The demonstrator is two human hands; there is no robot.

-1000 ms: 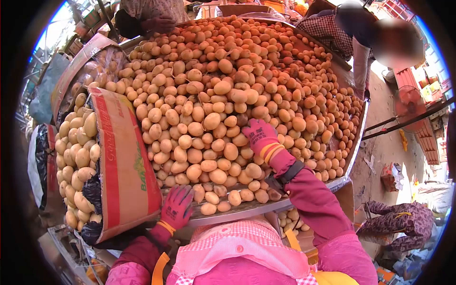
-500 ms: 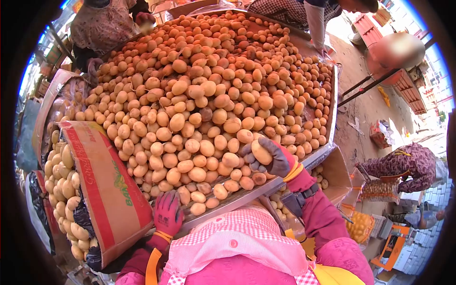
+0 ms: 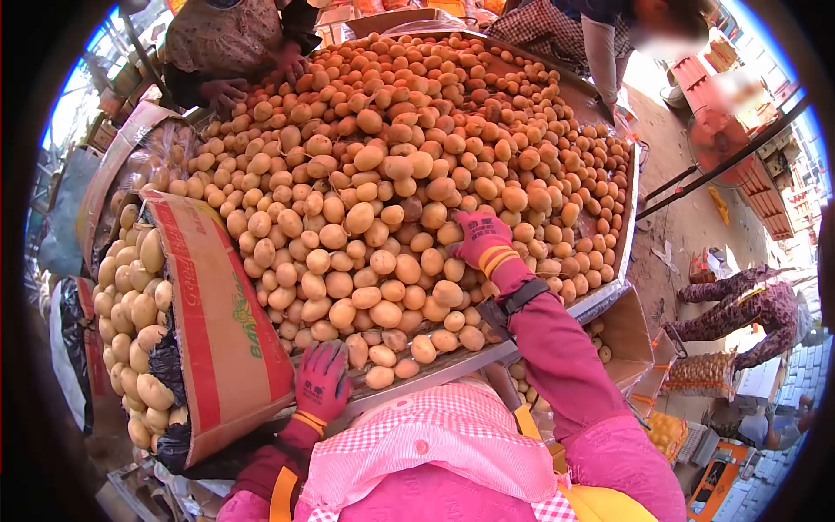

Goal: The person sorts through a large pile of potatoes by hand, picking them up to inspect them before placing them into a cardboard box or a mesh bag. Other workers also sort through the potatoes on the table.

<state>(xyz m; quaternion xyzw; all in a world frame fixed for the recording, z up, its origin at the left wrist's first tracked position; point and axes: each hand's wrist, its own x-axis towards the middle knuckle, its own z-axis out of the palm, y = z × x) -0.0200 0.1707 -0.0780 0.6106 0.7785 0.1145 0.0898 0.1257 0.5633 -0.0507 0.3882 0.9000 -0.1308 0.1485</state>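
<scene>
A large heap of potatoes point(image 3: 348, 213) covers the sorting table in front of me. My right hand point(image 3: 487, 241), in a pink and grey glove, reaches palm down into the heap, its fingers and thumb around a potato point(image 3: 450, 233). At the table's near edge my left hand point(image 3: 322, 383), gloved the same way, lies with its fingers stretched out and holds nothing. Beside its fingertips sit a few potatoes at the rim, one of them a pale potato point(image 3: 379, 377).
On the left stands a cardboard box point(image 3: 217, 322) filled with potatoes. Another open carton point(image 3: 622, 335) hangs below the table's metal edge point(image 3: 435, 374) on the right. Two people work across the heap, and a person point(image 3: 757, 309) bends over a filled sack point(image 3: 700, 374).
My right hand has turned from palm up with a potato to palm down, farther into the heap. The left hand has stayed at the edge. My view has shifted slightly.
</scene>
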